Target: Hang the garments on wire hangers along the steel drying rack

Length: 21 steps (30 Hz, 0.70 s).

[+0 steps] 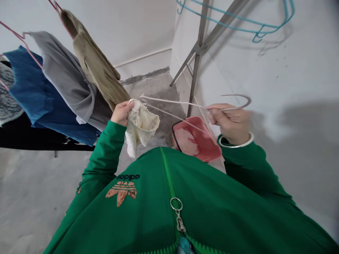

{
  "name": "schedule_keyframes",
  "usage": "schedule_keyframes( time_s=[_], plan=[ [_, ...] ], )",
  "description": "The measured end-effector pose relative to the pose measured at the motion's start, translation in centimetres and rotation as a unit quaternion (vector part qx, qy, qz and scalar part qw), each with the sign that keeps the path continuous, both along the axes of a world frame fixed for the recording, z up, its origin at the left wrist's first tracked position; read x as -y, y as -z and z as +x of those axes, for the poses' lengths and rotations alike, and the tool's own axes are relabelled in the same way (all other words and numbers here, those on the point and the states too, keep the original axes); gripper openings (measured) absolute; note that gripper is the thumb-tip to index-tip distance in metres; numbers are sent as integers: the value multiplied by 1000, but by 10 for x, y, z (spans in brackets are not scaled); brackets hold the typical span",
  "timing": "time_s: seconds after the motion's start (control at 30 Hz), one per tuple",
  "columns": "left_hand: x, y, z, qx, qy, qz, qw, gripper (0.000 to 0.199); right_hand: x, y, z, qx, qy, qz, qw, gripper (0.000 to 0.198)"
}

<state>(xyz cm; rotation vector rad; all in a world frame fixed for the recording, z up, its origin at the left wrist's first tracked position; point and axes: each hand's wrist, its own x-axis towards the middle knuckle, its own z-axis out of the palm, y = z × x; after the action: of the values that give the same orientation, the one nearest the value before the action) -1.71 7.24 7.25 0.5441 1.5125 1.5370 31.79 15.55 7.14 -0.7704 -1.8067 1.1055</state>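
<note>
Pinched in my left hand [122,113] is a crumpled cream-white cloth garment [140,123], its lower parts hanging loose. My right hand [230,121], with a pale bangle at the wrist, grips a thin white clothes hanger [172,102] close to its hook. The hook curls out above and right of my fingers. From there the hanger stretches left, and its far end meets the upper right edge of the garment; whether it goes inside the cloth I cannot tell.
Hanging clothes, among them a khaki garment [92,60], a grey one [66,74] and a blue one [42,91], fill the left side. Below my right hand a pink basket [209,144] stands on the floor. Metal legs [196,70] and blue hangers [238,26] are near the right wall.
</note>
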Motion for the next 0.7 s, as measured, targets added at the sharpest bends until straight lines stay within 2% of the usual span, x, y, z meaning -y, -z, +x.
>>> schedule_keyframes(
  time_s=[0.07, 0.2, 0.3, 0.37, 0.4, 0.47, 0.53, 0.57, 0.63, 0.7],
  plan=[
    [0, 3, -3, -11, -9, 7, 1000, 22, 0, -7, 6, 10, 0, 21, 1000, 22],
    [0, 8, -3, -69, -4, 9, 998, 26, 3, -10, -2, 69, -56, 40, 995, 47],
    [0, 8, 2, -197, 30, 5, 980, 26, 7, 1, -25, 87, -85, 40, 992, 50],
    [1, 6, 9, -350, 82, 11, 933, 23, 11, 12, -44, 75, -89, 42, 992, 49],
    [1, 5, 14, -431, 116, 14, 895, 22, 14, 17, -53, 66, -90, 49, 993, 48],
    [2, 3, 24, -569, 187, 11, 801, 18, 17, 28, -71, 48, -87, 68, 993, 45],
    [3, 1, 33, -663, 226, -7, 714, 15, 17, 35, -84, 29, -74, 89, 993, 43],
    [3, 0, 36, -695, 231, -19, 681, 15, 16, 38, -88, 20, -67, 96, 993, 43],
    [2, -2, 40, -730, 238, -52, 639, 16, 11, 39, -92, 10, -63, 105, 992, 42],
    [1, -4, 41, -734, 256, -93, 623, 20, 3, 38, -92, 7, -70, 114, 991, 42]
  ],
)
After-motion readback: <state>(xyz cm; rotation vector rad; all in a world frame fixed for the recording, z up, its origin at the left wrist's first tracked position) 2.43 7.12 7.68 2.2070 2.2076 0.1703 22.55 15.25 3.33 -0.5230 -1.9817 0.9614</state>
